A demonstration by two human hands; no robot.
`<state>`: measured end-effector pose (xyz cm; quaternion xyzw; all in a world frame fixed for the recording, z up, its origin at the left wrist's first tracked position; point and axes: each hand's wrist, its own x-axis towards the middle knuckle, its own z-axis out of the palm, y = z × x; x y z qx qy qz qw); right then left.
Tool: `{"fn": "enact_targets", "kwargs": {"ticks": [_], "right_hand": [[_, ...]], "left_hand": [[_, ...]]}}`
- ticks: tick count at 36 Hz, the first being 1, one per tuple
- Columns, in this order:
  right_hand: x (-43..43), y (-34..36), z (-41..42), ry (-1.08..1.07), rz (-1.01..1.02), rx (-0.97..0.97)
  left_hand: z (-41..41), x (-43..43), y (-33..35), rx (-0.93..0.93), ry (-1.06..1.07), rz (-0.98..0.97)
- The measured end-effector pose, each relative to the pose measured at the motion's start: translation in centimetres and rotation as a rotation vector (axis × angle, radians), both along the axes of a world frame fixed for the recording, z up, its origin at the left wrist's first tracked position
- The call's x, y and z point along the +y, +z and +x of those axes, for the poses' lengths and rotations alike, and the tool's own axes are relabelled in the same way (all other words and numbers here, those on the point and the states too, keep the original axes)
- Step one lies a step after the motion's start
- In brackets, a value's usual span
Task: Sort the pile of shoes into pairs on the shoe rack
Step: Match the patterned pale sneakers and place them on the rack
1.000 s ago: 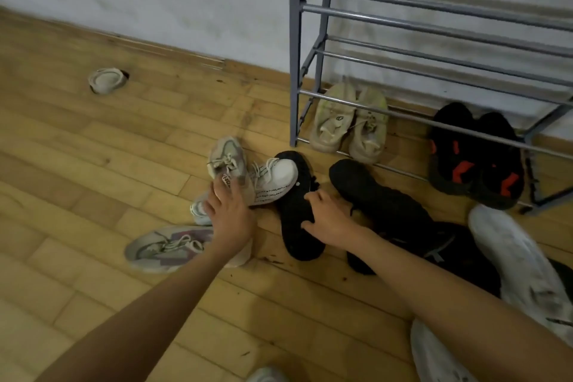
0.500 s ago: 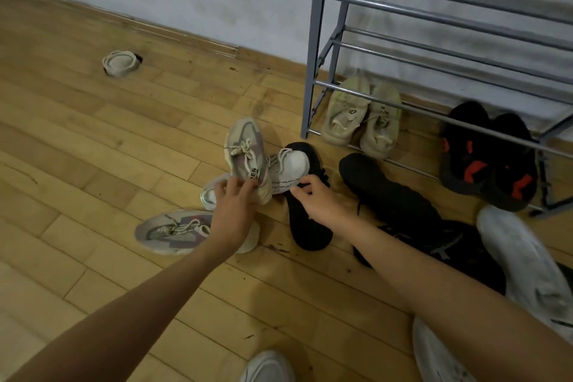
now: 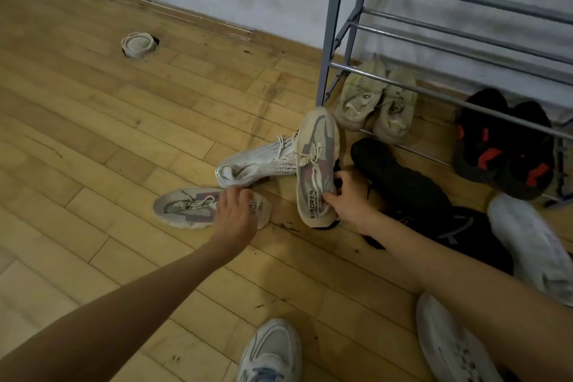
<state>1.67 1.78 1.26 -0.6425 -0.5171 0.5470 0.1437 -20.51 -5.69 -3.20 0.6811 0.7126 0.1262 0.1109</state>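
Observation:
My right hand (image 3: pixel 348 200) grips a grey-and-pink sneaker (image 3: pixel 316 161) by its heel, toe pointing toward the shoe rack (image 3: pixel 339 28). Its matching sneaker (image 3: pixel 183 207) lies on the floor to the left. My left hand (image 3: pixel 235 214) rests over that shoe's heel opening with the fingers spread. A white knit sneaker (image 3: pixel 257 161) lies between the two. Black shoes (image 3: pixel 400 178) are piled right of my right hand. On the rack's bottom shelf stand a beige pair (image 3: pixel 373 102) and a black-and-red pair (image 3: pixel 502 146).
White sneakers lie at the right (image 3: pixel 533 245), lower right (image 3: pixel 449 347) and bottom edge (image 3: pixel 273 350). A round floor fitting (image 3: pixel 138 45) sits far left near the wall. The rack's upper shelves hold nothing. Bare wooden floor spreads to the left.
The grey-and-pink sneaker passed from my left hand to my right, which left the black shoe. My left hand dropped onto the matching sneaker on the floor.

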Motion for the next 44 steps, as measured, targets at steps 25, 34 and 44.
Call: {"fn": "enact_targets", "kwargs": {"ticks": [25, 34, 44], "right_hand": [[-2.6, 1.6, 6.8, -0.002, 0.135, -0.200], [-4.2, 3.1, 15.3, -0.165, 0.116, -0.231], [-6.4, 4.0, 21.6, -0.317, 0.117, -0.189]], "left_hand": [[4.1, -0.5, 6.0, 0.004, -0.538, 0.268], [9.9, 2.5, 8.0, 0.171, -1.033, 0.512], [17.1, 5.6, 4.6, 0.252, -1.425, 0.666]]}}
